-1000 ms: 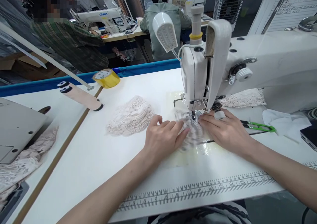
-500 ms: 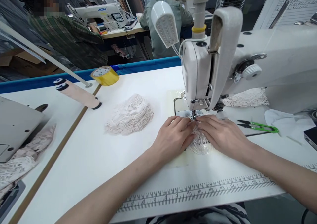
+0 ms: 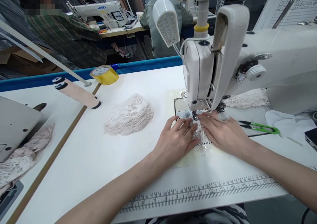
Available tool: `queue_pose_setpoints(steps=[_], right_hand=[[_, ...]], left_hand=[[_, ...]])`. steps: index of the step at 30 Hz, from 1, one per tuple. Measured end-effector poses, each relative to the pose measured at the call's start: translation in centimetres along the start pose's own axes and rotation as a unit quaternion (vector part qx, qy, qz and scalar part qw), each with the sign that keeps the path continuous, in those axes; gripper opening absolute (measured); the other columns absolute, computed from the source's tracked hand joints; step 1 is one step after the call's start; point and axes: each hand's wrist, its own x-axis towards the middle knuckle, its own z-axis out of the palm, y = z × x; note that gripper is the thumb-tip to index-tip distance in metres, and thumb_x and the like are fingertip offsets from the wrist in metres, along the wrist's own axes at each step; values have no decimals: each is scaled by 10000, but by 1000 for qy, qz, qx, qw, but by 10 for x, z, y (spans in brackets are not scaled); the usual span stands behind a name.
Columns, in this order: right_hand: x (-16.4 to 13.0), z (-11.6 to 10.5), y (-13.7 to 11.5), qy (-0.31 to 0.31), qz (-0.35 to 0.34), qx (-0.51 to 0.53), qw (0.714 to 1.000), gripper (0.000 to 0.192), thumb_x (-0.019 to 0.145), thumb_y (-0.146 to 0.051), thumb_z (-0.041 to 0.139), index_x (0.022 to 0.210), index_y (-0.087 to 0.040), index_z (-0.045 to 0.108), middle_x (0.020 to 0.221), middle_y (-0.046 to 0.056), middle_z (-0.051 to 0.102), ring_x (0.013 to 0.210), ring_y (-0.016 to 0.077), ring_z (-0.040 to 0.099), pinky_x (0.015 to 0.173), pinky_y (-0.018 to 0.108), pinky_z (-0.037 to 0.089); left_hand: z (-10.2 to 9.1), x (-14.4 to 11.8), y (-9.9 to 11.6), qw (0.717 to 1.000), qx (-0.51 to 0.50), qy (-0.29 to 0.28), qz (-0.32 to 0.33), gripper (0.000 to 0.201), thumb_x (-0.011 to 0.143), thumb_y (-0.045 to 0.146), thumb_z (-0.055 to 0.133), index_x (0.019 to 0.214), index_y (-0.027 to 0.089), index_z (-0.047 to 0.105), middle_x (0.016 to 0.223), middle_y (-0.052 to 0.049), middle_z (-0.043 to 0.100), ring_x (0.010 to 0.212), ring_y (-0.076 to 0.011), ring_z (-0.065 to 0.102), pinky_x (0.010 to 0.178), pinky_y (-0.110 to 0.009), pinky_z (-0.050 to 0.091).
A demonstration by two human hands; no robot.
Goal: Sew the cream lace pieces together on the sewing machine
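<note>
White table (image 3: 99,158): lace (image 3: 204,147) between left grip (image 3: 174,135) and right grip (image 3: 221,130) (both unclenched, fingertips resting on it).

Left hand (image 3: 174,138) and right hand (image 3: 225,132) touch lace (image 3: 204,146); green snips (image 3: 264,128) lie nearby.

the lace (image 3: 204,146) is openwork white, the snips (image 3: 266,129) green and black, the tape roll (image 3: 108,77) yellow.

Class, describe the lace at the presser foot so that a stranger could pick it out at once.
Start at the big white sewing machine on the right; follow its head down to the presser foot. There, between the left hand and the right hand, lies the white lace piece. Unlike the lace pile to the left and lace strip under the machine's arm, it has fingers on it.
</note>
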Motion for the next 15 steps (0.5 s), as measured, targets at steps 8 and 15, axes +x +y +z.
queue_pose_setpoints(steps=[8,15], right_hand=[[0,1,0,3,0,-9,1000,357,888,-136,448,1228,-76,539,1023,121,704,911,219,636,780,341,463],[0,3,1,0,1,-12,1000,379,900,-152,446,1264,-68,512,1026,123,701,960,228,622,795,347,460]], left_hand=[[0,0,2,1000,8,0,-11,358,946,400,475,1170,153,606,1158,-103,663,1047,-221,580,977,-421,372],[1,2,3,1000,14,0,-16,366,953,409,457,1161,148,606,1163,-108,660,1036,-215,578,946,-407,381]])
